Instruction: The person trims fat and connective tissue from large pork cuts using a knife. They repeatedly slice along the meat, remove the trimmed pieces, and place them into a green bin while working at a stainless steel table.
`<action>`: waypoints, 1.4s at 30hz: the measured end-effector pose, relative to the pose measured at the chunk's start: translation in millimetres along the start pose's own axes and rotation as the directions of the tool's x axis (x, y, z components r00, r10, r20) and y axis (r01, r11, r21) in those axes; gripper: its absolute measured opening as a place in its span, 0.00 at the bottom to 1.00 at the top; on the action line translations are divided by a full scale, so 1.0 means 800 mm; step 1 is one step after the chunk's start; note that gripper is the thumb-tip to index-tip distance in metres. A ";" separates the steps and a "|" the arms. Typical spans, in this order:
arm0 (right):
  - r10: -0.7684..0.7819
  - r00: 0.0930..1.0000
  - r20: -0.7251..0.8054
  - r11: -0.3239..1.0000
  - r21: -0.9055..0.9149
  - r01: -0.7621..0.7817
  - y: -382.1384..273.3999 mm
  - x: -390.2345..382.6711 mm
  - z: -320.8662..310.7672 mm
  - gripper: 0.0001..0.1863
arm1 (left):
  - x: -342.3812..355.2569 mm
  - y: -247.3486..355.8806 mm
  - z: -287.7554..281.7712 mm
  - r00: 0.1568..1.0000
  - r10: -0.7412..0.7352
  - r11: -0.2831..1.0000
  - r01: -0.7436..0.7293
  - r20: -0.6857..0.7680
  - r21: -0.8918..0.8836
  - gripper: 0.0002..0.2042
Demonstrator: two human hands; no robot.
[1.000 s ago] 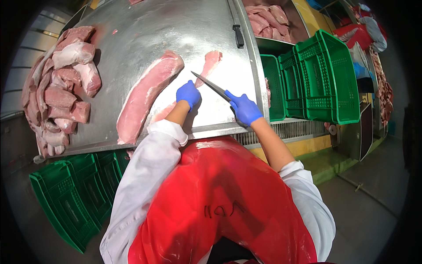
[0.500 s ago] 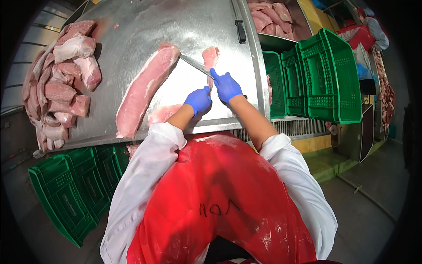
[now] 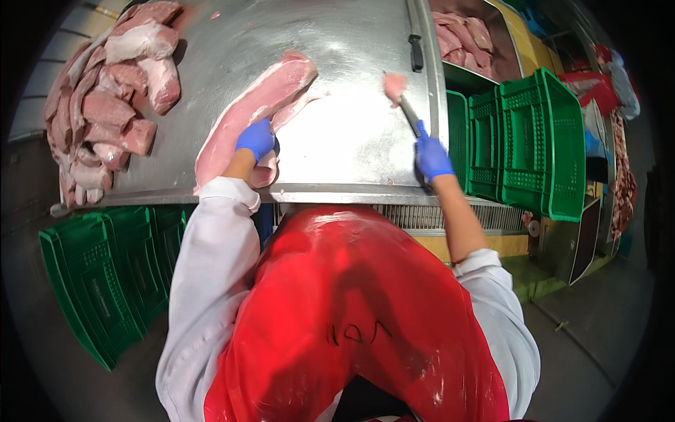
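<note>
My blue-gloved left hand (image 3: 256, 139) is closed on a thin meat strip (image 3: 292, 112) beside a long pale-pink loin (image 3: 221, 141) on the steel table (image 3: 351, 155). My right hand (image 3: 432, 156), gloved alike, grips a knife (image 3: 409, 116) angled away from me, with a small blurred meat piece (image 3: 394, 88) at the far end of its blade. A heap of meat cuts (image 3: 105, 105) lies along the table's left.
A second knife (image 3: 415, 49) lies by the table's right edge. Beyond are a steel bin (image 3: 513, 56) of meat and tilted green crates (image 3: 534, 141). More green crates (image 3: 91, 281) stand below left. A co-worker (image 3: 619, 84) is at the far right.
My hands have parted: the left moved left to the loin with the strip, the right moved right with the knife and small piece. The whole view has shifted slightly.
</note>
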State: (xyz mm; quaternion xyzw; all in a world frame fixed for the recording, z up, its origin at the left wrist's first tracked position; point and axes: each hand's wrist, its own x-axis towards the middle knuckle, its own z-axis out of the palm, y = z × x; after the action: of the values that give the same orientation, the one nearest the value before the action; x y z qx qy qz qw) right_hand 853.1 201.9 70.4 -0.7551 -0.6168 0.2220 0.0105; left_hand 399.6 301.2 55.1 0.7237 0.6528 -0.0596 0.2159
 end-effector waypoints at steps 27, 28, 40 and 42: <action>0.076 0.995 0.072 0.217 0.972 -0.087 0.071 -0.150 -0.029 0.27 | 0.012 0.241 -0.378 0.699 0.521 -0.362 -0.338 -0.489 -0.869 0.12; 0.097 0.993 0.069 0.218 0.972 -0.088 0.076 -0.155 -0.025 0.27 | 0.012 0.256 -0.374 0.683 0.560 -0.382 -0.288 -0.468 -0.878 0.12; 0.339 0.940 -0.039 0.131 0.991 -0.006 0.130 -0.219 -0.026 0.27 | -0.008 0.516 -0.282 0.677 0.572 -0.200 -0.433 -0.464 -0.879 0.10; 0.365 0.929 -0.068 0.123 0.992 0.025 0.143 -0.225 -0.036 0.26 | -0.013 0.553 -0.266 0.540 0.633 -0.268 -0.518 -0.554 -0.812 0.08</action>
State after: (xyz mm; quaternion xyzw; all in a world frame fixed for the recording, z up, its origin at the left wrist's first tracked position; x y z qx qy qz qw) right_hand 944.3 13.8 121.1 -0.6522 -0.2191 0.4535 0.5665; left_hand 785.4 350.5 354.3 0.6077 0.0765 0.4507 0.6494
